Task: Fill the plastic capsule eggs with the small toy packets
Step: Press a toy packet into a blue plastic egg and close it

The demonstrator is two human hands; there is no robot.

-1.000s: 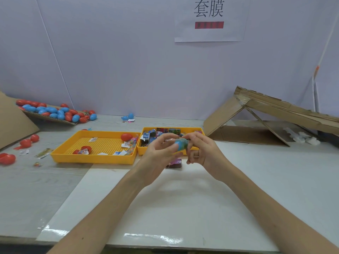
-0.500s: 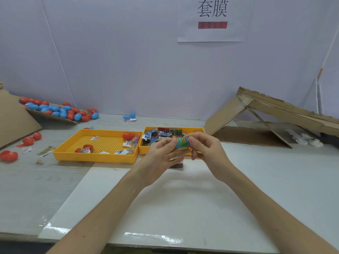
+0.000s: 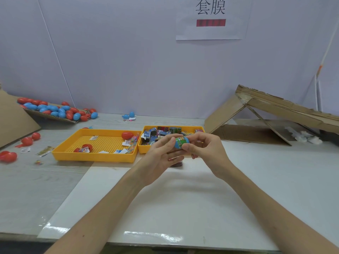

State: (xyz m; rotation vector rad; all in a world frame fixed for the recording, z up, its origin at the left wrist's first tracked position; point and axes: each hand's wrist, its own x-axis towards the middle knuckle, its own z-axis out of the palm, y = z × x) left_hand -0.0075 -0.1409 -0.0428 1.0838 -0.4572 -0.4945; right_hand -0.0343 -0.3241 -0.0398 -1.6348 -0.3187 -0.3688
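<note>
So the blue capsule egg [image 3: 181, 142] has a green printed band around its middle. It's lying sideways, up in the air between both hands, just in front of the small yellow tray [image 3: 183, 126].

The right hand [image 3: 207, 149] pinches the egg's right end with its curled thumb and index finger, and the other fingers are tucked in loosely below. The left hand [image 3: 159, 156] is palm-up. Its thumb is on top of the egg's left end and its fingers reach underneath, so it's gripping too, just with straighter fingers.

There's some dark little object [image 3: 177, 164] on the table right under the hands, but I can't tell what it is.

The small tray is packed with toy packets [image 3: 156, 134]. Touching it on the left is a big yellow tray [image 3: 95, 157] with a perforated floor. It holds a closed red egg [image 3: 127, 135], an opened red one [image 3: 87, 147] and a few packets.

All of this sits at the far edge of a white board [image 3: 165, 208] on the table. The far left has a pile of red and blue eggs [image 3: 55, 110] on cardboard, and there are loose red eggs [image 3: 8, 156] nearer. The far right has a cardboard lean-to [image 3: 275, 109], and a paper sign [image 3: 211, 19] is on the wall.
</note>
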